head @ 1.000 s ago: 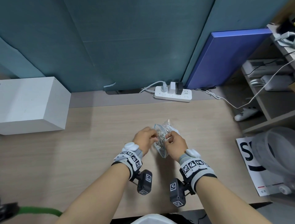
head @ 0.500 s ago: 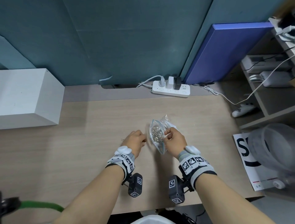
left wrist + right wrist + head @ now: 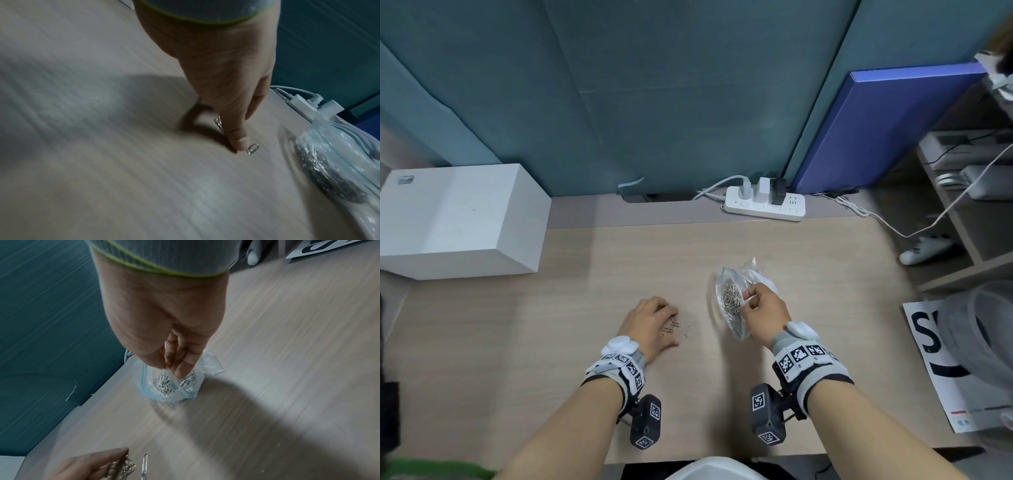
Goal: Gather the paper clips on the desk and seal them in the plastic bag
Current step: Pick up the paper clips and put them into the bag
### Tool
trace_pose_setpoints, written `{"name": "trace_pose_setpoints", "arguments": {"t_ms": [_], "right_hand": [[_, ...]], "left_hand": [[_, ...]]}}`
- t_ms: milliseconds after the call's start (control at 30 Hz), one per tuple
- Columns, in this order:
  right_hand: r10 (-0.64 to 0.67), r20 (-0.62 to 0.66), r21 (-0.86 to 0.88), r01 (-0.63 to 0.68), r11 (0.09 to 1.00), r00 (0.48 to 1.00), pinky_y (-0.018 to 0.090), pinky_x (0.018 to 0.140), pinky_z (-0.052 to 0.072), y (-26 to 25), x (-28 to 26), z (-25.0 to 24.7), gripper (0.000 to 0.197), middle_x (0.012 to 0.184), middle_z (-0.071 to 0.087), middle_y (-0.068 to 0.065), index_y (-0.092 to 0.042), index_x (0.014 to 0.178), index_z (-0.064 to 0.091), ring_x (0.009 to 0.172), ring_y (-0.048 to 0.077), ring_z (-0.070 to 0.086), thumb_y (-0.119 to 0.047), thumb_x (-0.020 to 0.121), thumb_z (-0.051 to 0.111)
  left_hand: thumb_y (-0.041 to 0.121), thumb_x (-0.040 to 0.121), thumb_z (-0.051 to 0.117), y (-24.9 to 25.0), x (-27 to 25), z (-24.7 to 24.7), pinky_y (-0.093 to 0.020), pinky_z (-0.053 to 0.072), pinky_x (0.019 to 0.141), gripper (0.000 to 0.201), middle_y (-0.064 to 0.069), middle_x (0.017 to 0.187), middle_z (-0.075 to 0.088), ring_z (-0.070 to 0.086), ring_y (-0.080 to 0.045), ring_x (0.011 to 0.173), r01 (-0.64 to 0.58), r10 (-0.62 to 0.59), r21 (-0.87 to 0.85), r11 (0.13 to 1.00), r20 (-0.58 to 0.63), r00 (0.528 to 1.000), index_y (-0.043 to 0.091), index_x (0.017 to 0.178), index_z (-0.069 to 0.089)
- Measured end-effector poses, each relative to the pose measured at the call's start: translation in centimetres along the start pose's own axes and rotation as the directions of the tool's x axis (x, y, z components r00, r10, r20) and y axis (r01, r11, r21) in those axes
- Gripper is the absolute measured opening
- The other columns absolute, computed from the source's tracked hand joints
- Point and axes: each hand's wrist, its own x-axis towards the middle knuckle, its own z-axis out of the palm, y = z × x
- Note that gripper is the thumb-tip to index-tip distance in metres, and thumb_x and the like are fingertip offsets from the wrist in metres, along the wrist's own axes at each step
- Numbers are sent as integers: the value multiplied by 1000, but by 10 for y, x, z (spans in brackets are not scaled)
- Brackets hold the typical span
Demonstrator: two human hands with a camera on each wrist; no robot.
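Right hand [image 3: 763, 310] pinches plastic bag [image 3: 729, 308] rim; left hand [image 3: 650, 317], fingers relaxed, rests on loose paper clips [image 3: 671, 325], mid-desk [image 3: 517, 342], edges well apart.

- Right hand [image 3: 164, 331] reaching down from a grey cuff edged in green, fingers [image 3: 180, 369] and thumb pinched on the top edge of the plastic bag [image 3: 209, 365].
- Bag clear with a blue zip strip, mouth held open, standing on the desk [image 3: 287, 353].
- Heap of silver paper clips [image 3: 164, 384] visible inside through the plastic.
- Left hand [image 3: 86, 467] at the bottom left corner, fingertips on a small cluster of loose clips [image 3: 121, 467] on the wood.
- One single clip [image 3: 144, 464] lying just beside that cluster, apart from the fingers.
- Teal partition [image 3: 41, 321] behind the desk's far edge.
- Printed sheet [image 3: 329, 246] at top right.
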Motion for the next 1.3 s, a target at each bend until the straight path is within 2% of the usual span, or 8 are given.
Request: {"name": "trace_pose_setpoints", "arguments": {"t_ms": [133, 300, 567, 667, 833, 933, 1100, 1300], "right_hand": [[-16, 29, -18, 17, 1000, 999, 34, 72, 53, -5, 1, 5, 19, 73, 66, -2, -26, 90, 60, 78, 25, 67, -9, 87, 54], [-17, 37, -33, 19, 999, 999, 27, 62, 46, -3, 3, 4, 18, 72, 64, -6, -25, 91, 61, 72, 19, 64, -9, 87, 56], [-14, 48, -26, 15, 1000, 999, 25, 59, 42, -2, 4, 4, 15, 74, 64, -4, -23, 93, 62, 74, 19, 64, -10, 88, 57], [-12, 56, -14, 13, 1000, 998, 24, 57, 42, -4, 4, 6, 15, 75, 63, -4, -22, 93, 62, 71, 19, 62, -9, 88, 58], [-31, 50, -24, 32, 999, 998, 25, 55, 41, -6, 4, 9, 16, 73, 64, -3, -22, 94, 62, 65, 16, 61, -7, 88, 59], [-25, 42, -17, 26, 1000, 999, 25, 56, 43, -6, 4, 8, 17, 73, 64, -3, -22, 93, 62, 65, 16, 61, -7, 87, 59], [-11, 47, 1, 11, 1000, 999, 27, 60, 49, -4, 7, 6, 19, 74, 61, -5, -24, 91, 62, 63, 19, 61, -5, 88, 58], [-11, 57, -6, 12, 1000, 998, 34, 71, 55, -2, 10, 9, 19, 73, 64, -4, -24, 90, 62, 72, 25, 68, -7, 87, 57]], "left_hand": [[32, 75, 82, 7, -5, 6, -29, 45, 83, 48, 5, 117, 58, 50, -18, 109, 35, -35, -2, 999, 5, 999, 25, 119, 67], [17, 82, 77, 8, 1, 15, -33, 47, 68, 19, -1, 96, 59, 57, -24, 88, 21, -21, 2, 1000, -42, 999, 19, 97, 65], [2, 86, 63, 24, 19, 16, -33, 41, 65, 15, -5, 94, 55, 56, -27, 88, 124, -122, 82, 989, -28, 992, 14, 93, 58], [12, 88, 65, 46, 27, 5, -32, 48, 69, 13, 3, 93, 55, 57, -19, 82, 191, -207, -121, 974, -135, 969, 23, 89, 58], [17, 80, 79, 95, 50, -13, -25, 48, 71, 12, 8, 82, 57, 55, -5, 69, 26, -118, -447, 894, -180, 977, 22, 85, 69], [22, 82, 79, 97, 52, -13, -25, 48, 74, 11, 8, 84, 58, 57, -8, 73, -4, -71, -437, 900, -156, 985, 21, 92, 73], [18, 91, 68, 50, 39, -1, -26, 47, 87, 17, 7, 101, 60, 56, -11, 94, 119, -212, -353, 928, -237, 948, 24, 106, 72], [44, 75, 78, 20, 13, 15, -37, 44, 96, 53, 13, 122, 58, 49, -15, 113, 34, -35, -56, 998, -25, 999, 32, 125, 66]]}}
